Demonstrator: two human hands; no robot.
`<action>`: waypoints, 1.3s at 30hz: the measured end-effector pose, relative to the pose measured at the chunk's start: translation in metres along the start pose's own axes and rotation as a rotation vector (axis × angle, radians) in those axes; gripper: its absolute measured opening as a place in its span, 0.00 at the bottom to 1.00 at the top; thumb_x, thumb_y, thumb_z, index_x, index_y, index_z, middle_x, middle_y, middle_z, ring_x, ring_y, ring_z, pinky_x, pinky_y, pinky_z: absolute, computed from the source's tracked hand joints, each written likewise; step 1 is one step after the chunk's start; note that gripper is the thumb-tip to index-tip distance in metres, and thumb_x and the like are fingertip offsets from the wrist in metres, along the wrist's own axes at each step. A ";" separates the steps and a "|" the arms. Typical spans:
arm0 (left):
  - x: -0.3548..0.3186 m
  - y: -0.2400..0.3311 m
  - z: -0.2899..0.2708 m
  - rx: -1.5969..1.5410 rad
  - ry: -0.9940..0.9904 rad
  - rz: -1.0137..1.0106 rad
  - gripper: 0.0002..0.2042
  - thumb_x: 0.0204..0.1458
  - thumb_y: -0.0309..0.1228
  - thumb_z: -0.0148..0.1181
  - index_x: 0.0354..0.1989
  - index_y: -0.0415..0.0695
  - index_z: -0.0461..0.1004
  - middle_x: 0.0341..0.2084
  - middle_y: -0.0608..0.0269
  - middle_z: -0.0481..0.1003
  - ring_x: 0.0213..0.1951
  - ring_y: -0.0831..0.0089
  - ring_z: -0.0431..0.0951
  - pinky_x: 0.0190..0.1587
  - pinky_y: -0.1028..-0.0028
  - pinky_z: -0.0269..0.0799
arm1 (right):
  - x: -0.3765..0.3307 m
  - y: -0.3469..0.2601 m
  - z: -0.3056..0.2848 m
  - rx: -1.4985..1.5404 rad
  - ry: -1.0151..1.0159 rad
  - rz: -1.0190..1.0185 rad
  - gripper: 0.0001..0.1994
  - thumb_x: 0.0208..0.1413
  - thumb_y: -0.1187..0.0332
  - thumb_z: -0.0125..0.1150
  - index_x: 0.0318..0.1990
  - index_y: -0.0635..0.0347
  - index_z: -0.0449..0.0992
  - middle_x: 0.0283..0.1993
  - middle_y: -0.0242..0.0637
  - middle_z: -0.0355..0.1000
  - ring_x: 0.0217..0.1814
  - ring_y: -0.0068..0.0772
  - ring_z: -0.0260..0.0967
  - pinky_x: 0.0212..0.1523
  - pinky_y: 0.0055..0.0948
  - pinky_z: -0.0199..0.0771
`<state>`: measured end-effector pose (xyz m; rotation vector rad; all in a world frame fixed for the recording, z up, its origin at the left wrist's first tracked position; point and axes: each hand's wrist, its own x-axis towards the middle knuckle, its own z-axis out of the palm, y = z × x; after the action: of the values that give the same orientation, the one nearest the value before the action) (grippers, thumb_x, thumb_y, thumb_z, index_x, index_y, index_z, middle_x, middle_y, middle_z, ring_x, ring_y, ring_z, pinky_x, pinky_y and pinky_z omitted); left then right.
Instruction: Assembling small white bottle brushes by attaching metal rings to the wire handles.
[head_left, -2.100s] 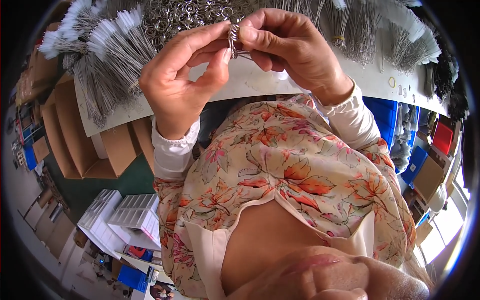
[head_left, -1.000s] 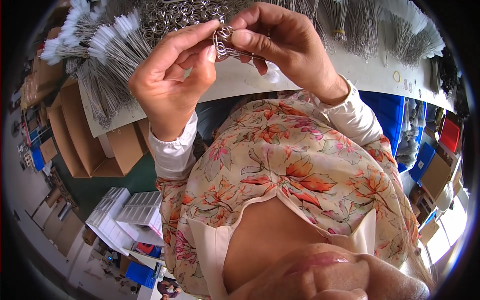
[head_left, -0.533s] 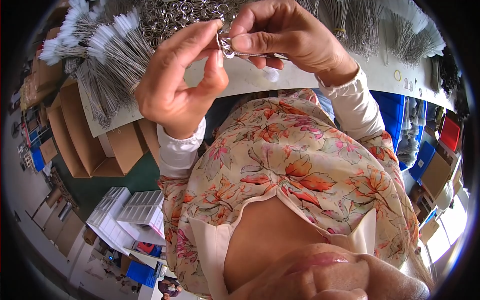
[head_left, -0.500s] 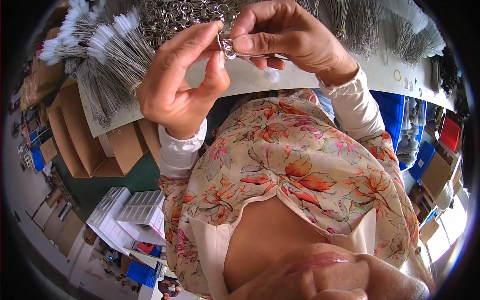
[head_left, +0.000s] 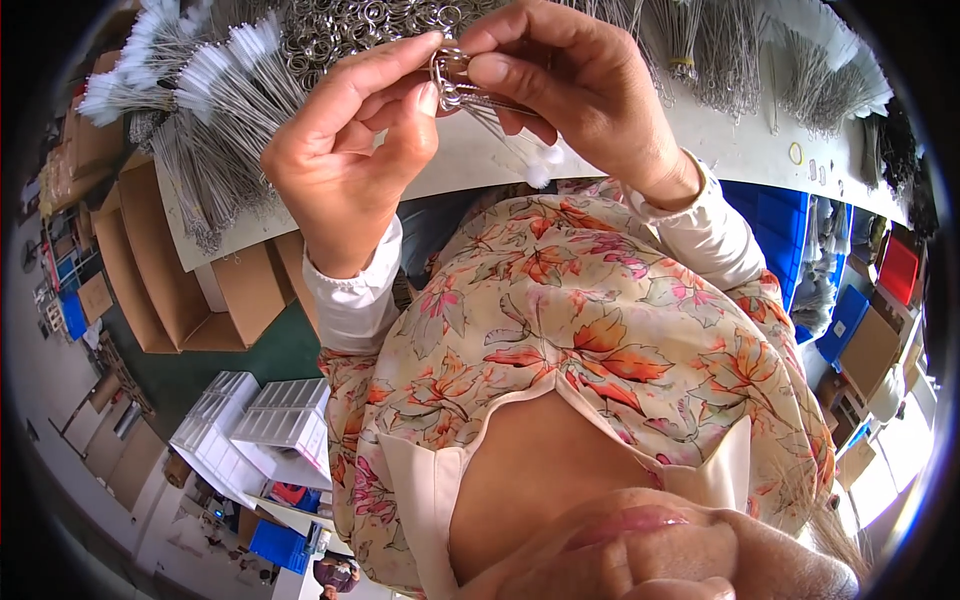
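Note:
A shiny metal split ring (head_left: 437, 70) is raised over the table's near edge, between my two hands. My left hand (head_left: 340, 160) pinches its left side between thumb and forefinger. From the other side my right hand (head_left: 590, 110) grips the ring with thumb and forefinger, its other fingers curled underneath. Looped ends of thin wire brushes (head_left: 490, 120) hang around the ring; their twisted stems slant down to the right below my right hand and end in white bristle tips (head_left: 540, 170). My right fingers partly cover the loops, so their number cannot be told.
A heap of metal rings (head_left: 365, 22) lies behind my hands on the white table (head_left: 600, 165). Bundles of wire brushes (head_left: 245, 85) lie left; more bundles (head_left: 725, 65) lie right. Cardboard boxes (head_left: 175, 260) stand at the lower left, a blue bin (head_left: 768, 235) at the right.
Both hands have shifted slightly left. My right hand has turned upward, and the brush stems with their white tips now show hanging below it. The ring stays between the hands.

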<state>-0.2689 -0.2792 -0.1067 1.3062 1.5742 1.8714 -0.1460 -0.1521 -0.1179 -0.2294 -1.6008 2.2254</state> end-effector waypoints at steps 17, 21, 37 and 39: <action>0.001 -0.007 0.000 0.061 0.000 0.048 0.13 0.45 0.13 0.55 0.42 0.30 0.73 0.38 0.50 0.75 0.35 0.75 0.77 0.39 0.79 0.76 | 0.012 -0.025 -0.017 -0.146 -0.184 0.306 0.05 0.54 0.75 0.57 0.36 0.66 0.76 0.28 0.33 0.74 0.25 0.16 0.68 0.23 0.15 0.65; 0.005 0.003 0.003 -0.068 0.033 -0.081 0.11 0.49 0.17 0.56 0.42 0.32 0.73 0.35 0.55 0.75 0.31 0.78 0.76 0.36 0.81 0.74 | 0.002 -0.018 -0.009 -0.280 -0.093 0.084 0.07 0.55 0.72 0.57 0.38 0.64 0.75 0.28 0.31 0.73 0.25 0.16 0.67 0.23 0.16 0.64; 0.018 0.026 -0.016 0.149 -0.180 -0.211 0.06 0.55 0.29 0.54 0.37 0.41 0.75 0.23 0.71 0.72 0.21 0.87 0.64 0.23 0.86 0.61 | 0.007 -0.029 -0.003 -0.180 -0.102 0.078 0.08 0.56 0.69 0.57 0.38 0.64 0.74 0.24 0.27 0.69 0.23 0.13 0.65 0.20 0.13 0.60; 0.017 0.026 -0.017 0.282 -0.145 -0.116 0.06 0.55 0.29 0.54 0.36 0.41 0.75 0.23 0.71 0.72 0.21 0.87 0.64 0.24 0.86 0.61 | 0.009 -0.029 -0.002 -0.189 -0.096 0.075 0.07 0.55 0.68 0.58 0.37 0.62 0.76 0.25 0.26 0.70 0.24 0.13 0.65 0.21 0.14 0.61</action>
<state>-0.2843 -0.2843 -0.0755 1.3966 1.8410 1.4914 -0.1474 -0.1394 -0.0909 -0.2410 -1.8853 2.1696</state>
